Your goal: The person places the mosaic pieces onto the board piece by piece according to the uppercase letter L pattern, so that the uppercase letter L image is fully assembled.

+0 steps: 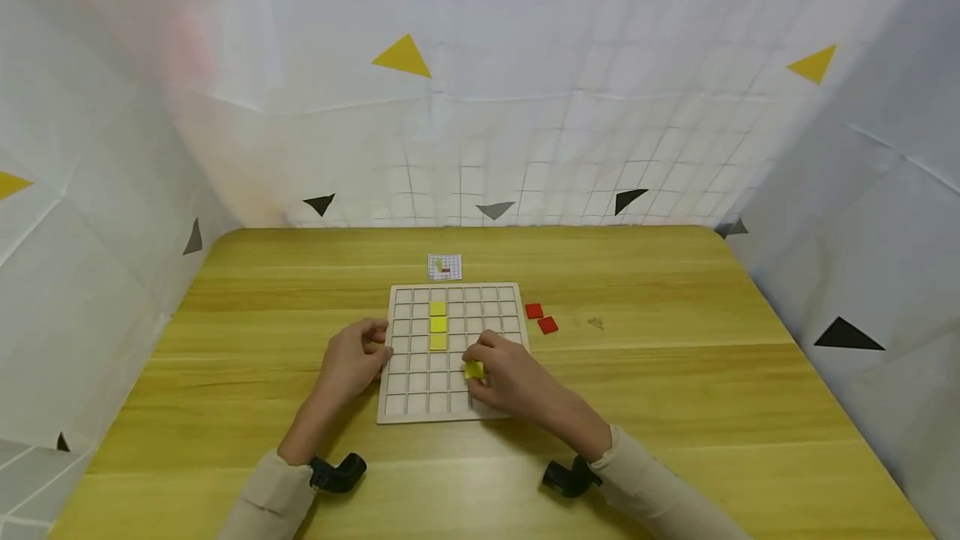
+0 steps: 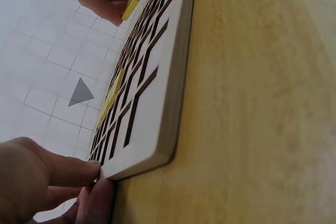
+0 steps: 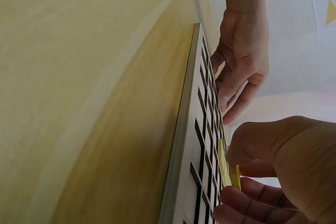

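A pale wooden grid board (image 1: 417, 382) lies flat on the table in the head view. Three yellow square tiles (image 1: 438, 324) sit in a column in its upper cells. My left hand (image 1: 351, 363) grips the board's left edge; in the left wrist view its fingertips (image 2: 93, 169) are at the rim. Between thumb and fingers my right hand (image 1: 517, 379) pinches another yellow tile (image 1: 474, 370) over the lower right cells. The right wrist view shows this held tile (image 3: 235, 176) tilted on edge; whether it touches the board I cannot tell.
Two red square tiles (image 1: 533, 311) lie on the table just right of the board. Behind the board is a small printed card (image 1: 445, 267) with a coloured grid pattern. White sheets with triangles (image 1: 405, 57) stand around the wooden table (image 1: 637, 390).
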Available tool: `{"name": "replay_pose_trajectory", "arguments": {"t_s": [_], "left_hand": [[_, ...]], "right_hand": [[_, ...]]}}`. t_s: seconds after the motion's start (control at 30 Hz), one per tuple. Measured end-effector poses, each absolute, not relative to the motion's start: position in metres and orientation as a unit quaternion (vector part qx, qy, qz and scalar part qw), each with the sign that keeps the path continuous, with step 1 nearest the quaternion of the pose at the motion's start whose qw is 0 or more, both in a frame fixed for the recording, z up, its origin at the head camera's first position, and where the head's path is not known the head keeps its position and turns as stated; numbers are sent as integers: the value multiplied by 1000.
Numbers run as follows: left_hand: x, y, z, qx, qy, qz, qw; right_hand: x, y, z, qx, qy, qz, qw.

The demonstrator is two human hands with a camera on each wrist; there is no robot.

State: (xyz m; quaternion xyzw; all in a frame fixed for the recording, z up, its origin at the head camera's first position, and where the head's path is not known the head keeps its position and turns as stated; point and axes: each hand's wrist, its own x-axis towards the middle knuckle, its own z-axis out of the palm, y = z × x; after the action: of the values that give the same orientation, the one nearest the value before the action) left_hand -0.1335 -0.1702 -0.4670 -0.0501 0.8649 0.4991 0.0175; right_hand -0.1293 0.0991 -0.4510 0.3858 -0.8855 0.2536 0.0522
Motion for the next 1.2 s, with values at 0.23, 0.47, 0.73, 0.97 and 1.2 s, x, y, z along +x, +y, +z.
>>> {"name": "replay_pose_trajectory", "arguments": {"t_s": [0.23, 0.47, 0.73, 0.97, 1.2], "left_hand": [[-135, -171, -467, -46, 866, 498, 16], [-134, -171, -467, -49, 867, 495, 21], [-132, -171, -468, -55, 867, 494, 21], [-134, -170, -468, -52, 867, 496, 15], [-133, -171, -469, -53, 868, 494, 16]], "right_hand": [[-131, 91, -452, 383, -887, 256, 35], [-134, 82, -452, 388, -884, 259, 27], [-134, 73, -450, 386, -886, 256, 15], [-137, 65, -447, 390, -887, 245, 25], [-139, 59, -448, 396, -884, 245, 34]]}}
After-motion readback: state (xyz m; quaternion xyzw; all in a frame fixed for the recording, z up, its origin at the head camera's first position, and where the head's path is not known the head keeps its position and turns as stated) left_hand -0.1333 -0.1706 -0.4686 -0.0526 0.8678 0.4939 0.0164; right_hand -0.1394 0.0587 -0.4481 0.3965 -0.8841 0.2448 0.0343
